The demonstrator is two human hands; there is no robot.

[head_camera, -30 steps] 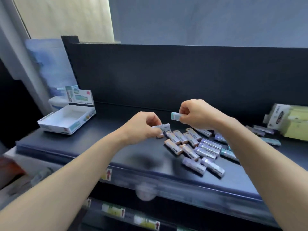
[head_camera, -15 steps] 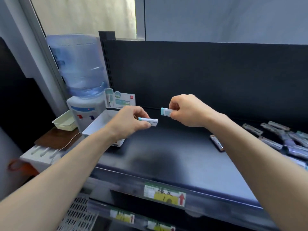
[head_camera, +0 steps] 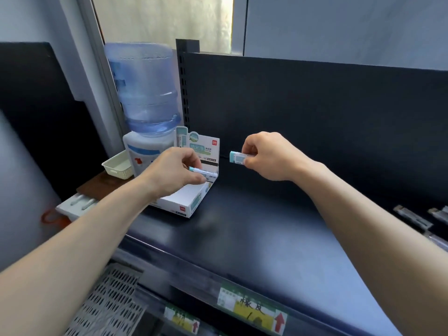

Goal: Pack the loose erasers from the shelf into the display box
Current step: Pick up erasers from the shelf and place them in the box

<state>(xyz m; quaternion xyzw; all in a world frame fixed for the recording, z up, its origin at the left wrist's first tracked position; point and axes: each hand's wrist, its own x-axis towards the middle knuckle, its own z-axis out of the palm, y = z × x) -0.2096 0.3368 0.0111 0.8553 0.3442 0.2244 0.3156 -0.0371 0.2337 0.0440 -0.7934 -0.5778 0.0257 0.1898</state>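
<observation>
Placement: left hand [head_camera: 169, 175] pinches a white, blue-ended rectangular eraser [head_camera: 203, 174] over the white cardboard display box [head_camera: 179, 202], centre-left; lay it flat against a wall. At centre, right hand [head_camera: 269, 156] pinches a second eraser [head_camera: 238, 157].

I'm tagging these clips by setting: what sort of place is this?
Most likely a stationery shop: a dark retail shelf with price labels on its front rail, a printed display box standing on it, and wrapped loose erasers lying at its right end.

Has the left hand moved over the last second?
Yes: the left hand, holding an eraser, went left from the loose erasers to above the display box.
</observation>
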